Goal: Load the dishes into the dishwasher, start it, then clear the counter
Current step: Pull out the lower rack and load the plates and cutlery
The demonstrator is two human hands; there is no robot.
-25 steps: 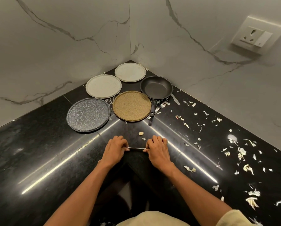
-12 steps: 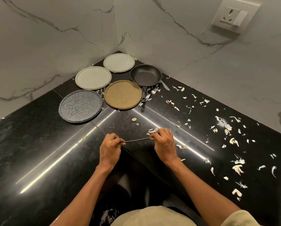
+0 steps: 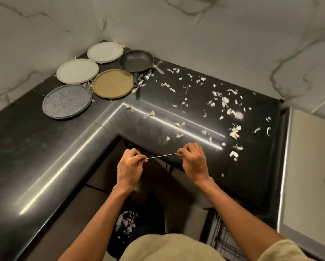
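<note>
Thin metal utensil (image 3: 161, 156), pinched at each end by left hand (image 3: 130, 166) and right hand (image 3: 194, 161), held level off the surface (image 3: 44, 147), likely for carrying clear of scraps (image 3: 225, 102).

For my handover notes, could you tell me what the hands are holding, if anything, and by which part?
A thin metal utensil, which kind cannot be told, is pinched at its two ends: left hand on one, right hand on the other.

No readable text, labels, brands or numbers anywhere: plates, pan, counter, marble walls all unmarked.
</note>
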